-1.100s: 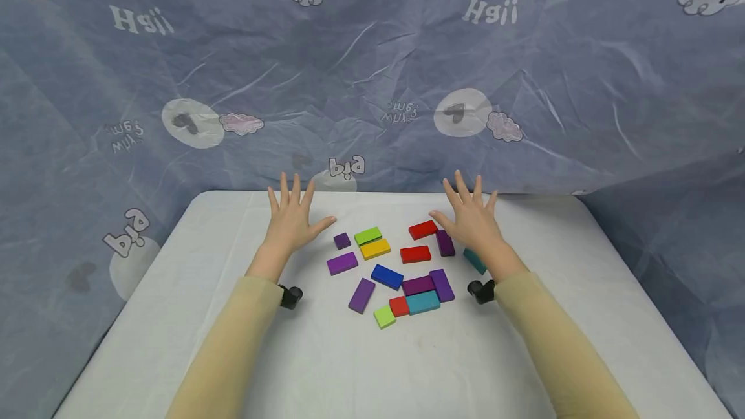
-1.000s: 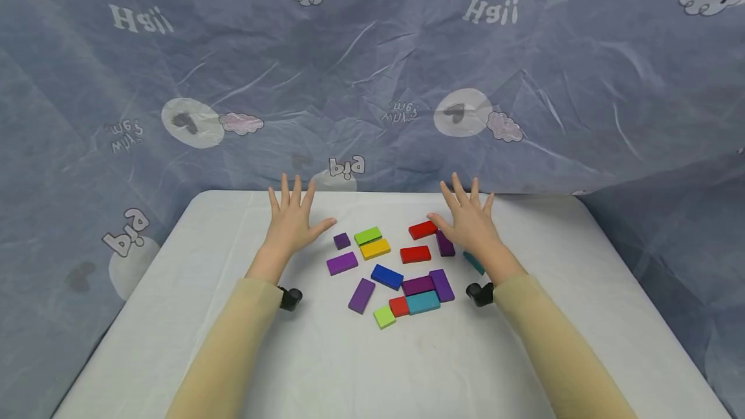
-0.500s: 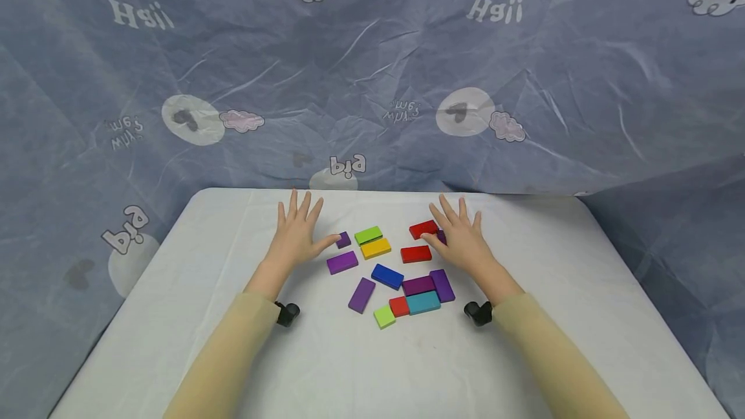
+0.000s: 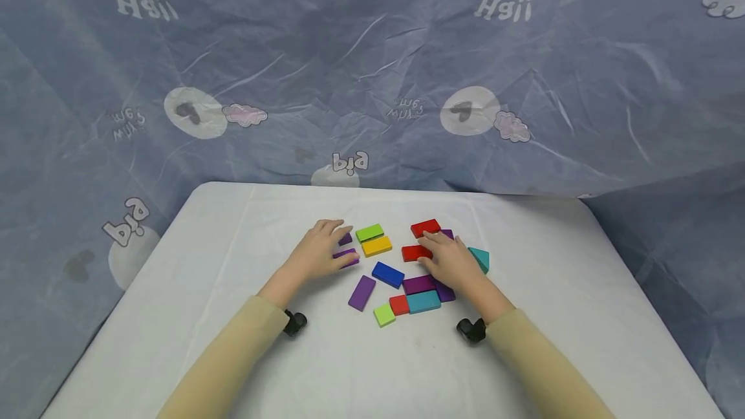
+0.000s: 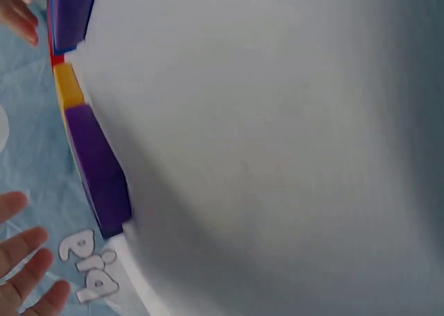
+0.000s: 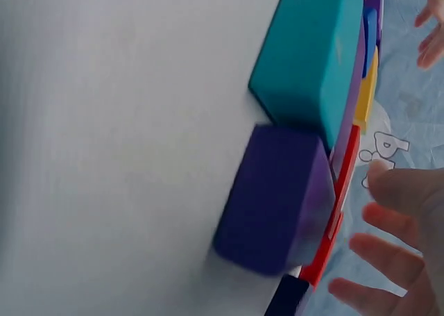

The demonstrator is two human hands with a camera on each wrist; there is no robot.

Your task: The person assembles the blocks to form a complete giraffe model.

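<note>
Several coloured wooden blocks lie flat on the white table. In the head view my left hand (image 4: 314,252) hovers with loosely bent fingers over a small dark purple block (image 4: 346,239) and a purple block (image 4: 349,258), partly covering both. My right hand (image 4: 456,265) is above the right side of the group. Its fingertips overlap two red blocks, the far one (image 4: 425,228) and the nearer one (image 4: 414,253); contact is unclear. In the wrist views, the fingers of each hand are spread apart and nothing is between them.
Between the hands are a lime block (image 4: 369,233), a yellow block (image 4: 377,246) and a blue block (image 4: 387,275). Nearer lie a purple block (image 4: 362,293), a light blue block (image 4: 423,302) and a lime square (image 4: 384,315). A teal block (image 4: 480,259) sits right of my right hand.
Both hands have come down and back from the table's far edge toward the blocks, and their spread fingers have bent. The blocks appear unmoved.
</note>
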